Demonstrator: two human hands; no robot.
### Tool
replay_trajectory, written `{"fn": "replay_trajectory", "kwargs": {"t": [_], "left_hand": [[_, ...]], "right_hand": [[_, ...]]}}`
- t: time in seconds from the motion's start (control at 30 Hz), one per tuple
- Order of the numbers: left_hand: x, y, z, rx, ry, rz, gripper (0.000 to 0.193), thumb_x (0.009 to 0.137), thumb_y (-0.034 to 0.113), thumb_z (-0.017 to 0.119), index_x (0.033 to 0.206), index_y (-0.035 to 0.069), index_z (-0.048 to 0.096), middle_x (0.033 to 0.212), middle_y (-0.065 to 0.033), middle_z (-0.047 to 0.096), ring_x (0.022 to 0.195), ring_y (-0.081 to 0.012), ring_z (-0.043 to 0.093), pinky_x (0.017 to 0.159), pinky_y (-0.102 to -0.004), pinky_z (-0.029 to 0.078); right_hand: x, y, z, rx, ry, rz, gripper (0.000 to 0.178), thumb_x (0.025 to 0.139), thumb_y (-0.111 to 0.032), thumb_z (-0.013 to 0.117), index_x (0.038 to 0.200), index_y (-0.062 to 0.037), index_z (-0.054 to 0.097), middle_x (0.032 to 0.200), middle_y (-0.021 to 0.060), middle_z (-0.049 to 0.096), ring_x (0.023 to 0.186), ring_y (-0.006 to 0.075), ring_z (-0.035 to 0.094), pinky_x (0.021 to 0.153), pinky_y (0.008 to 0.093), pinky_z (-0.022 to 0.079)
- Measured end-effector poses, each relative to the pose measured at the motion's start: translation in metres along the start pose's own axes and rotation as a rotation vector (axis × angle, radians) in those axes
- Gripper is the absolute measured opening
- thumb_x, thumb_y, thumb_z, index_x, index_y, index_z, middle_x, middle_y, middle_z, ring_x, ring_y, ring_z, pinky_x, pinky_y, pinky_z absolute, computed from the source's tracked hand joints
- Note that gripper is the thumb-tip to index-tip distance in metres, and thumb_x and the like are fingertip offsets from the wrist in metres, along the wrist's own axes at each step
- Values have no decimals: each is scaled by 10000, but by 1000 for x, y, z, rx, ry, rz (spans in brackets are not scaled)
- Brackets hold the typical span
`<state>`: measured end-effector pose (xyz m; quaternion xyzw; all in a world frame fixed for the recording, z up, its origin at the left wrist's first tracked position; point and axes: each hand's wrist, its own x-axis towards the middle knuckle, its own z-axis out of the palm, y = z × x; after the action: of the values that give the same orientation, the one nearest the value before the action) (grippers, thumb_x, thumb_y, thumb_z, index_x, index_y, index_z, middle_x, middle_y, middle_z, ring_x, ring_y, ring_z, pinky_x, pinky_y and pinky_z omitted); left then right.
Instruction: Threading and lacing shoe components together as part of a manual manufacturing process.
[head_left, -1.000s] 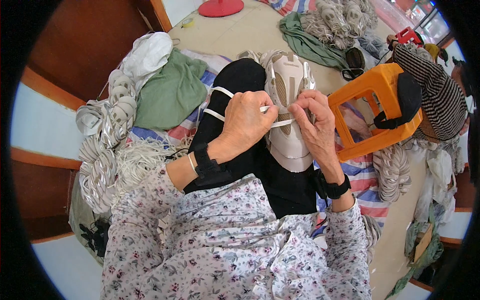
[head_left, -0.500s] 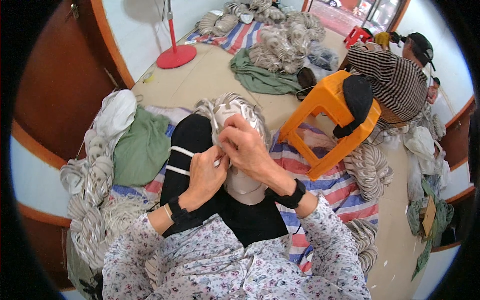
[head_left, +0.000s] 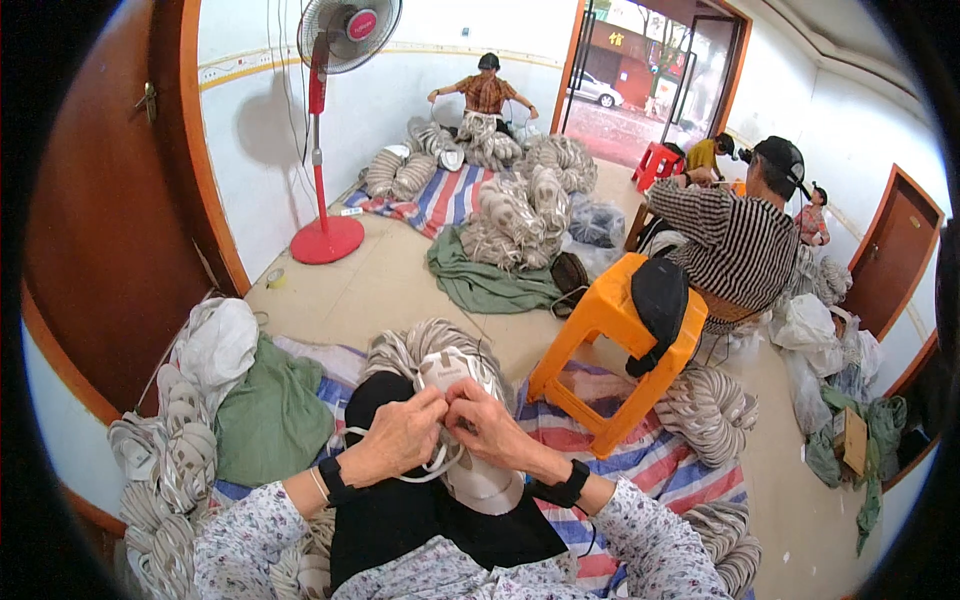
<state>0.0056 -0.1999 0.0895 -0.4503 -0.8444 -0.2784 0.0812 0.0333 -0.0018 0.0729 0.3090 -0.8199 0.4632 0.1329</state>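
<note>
A pale beige shoe upper point(head_left: 482, 487) with a tongue lies over the black cloth point(head_left: 420, 530) on my lap, its rounded toe toward me. My left hand point(head_left: 405, 432) is closed in a pinch over its lacing area, on a white shoelace point(head_left: 440, 464). One loop of the lace hangs below the fingers, and another part sticks out left of the hand. Touching it from the other side, my right hand point(head_left: 490, 428) also has its fingers curled in a pinch at the lace. The fingertips partly hide the eyelets. More strung uppers point(head_left: 430, 345) lie just beyond.
An orange stool point(head_left: 600, 345) with a black cap point(head_left: 660, 305) stands right of my hands. Bundles of uppers point(head_left: 705, 410) lie on striped sheeting point(head_left: 660, 480). Green cloth point(head_left: 275, 415) is at left, a red-based fan point(head_left: 328, 240) beyond. A person in stripes point(head_left: 735, 235) sits at right; others work farther off.
The view has tilted up, showing the far wall, doorway and more people. My hands have come side by side over the upper; the lace strands laid across the black cloth have been drawn in.
</note>
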Motion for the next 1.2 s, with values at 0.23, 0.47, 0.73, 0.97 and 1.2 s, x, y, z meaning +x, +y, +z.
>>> {"fn": "replay_trajectory", "kwargs": {"t": [0.23, 0.47, 0.73, 0.97, 1.2], "left_hand": [[3, -5, -5, -65, 19, 64, 226, 813, 74, 636, 1009, 5, 545, 986, -151, 547, 761, -370, 626, 629, -444, 519], [5, -14, -8, -59, -99, 81, 237, 819, 181, 672, 993, 28, 619, 963, -125, 605, 817, -341, 652, 666, -431, 536], [-4, -22, -12, -237, -169, 33, 285, 695, 237, 817, 849, 14, 729, 871, -98, 628, 817, -296, 660, 712, -395, 525], [-12, -35, -2, -185, -136, 182, 299, 642, 175, 794, 805, -16, 632, 919, -151, 605, 858, -356, 639, 727, -439, 518], [4, -30, 4, -221, -26, 169, 294, 650, 157, 804, 759, -28, 603, 863, -151, 570, 812, -371, 627, 678, -447, 500]], "right_hand": [[2, -1, -5, -1, -55, 54, 101, 786, 53, 640, 850, 57, 563, 1058, 149, 505, 964, 317, 566, 813, 377, 483], [2, 0, -4, -78, -58, 71, 86, 797, 23, 660, 870, 52, 626, 1071, 142, 515, 983, 304, 581, 843, 369, 486], [0, -13, 5, -128, -150, 55, 81, 808, -27, 679, 840, 45, 657, 1066, 137, 495, 1019, 297, 554, 865, 381, 477], [3, 25, 26, -176, -161, -134, 134, 745, -95, 651, 671, 0, 595, 870, 164, 544, 874, 348, 528, 748, 439, 416], [29, 4, -16, -228, -377, 2, 56, 740, -75, 691, 737, -21, 677, 992, 144, 573, 985, 319, 534, 845, 425, 428]]}}
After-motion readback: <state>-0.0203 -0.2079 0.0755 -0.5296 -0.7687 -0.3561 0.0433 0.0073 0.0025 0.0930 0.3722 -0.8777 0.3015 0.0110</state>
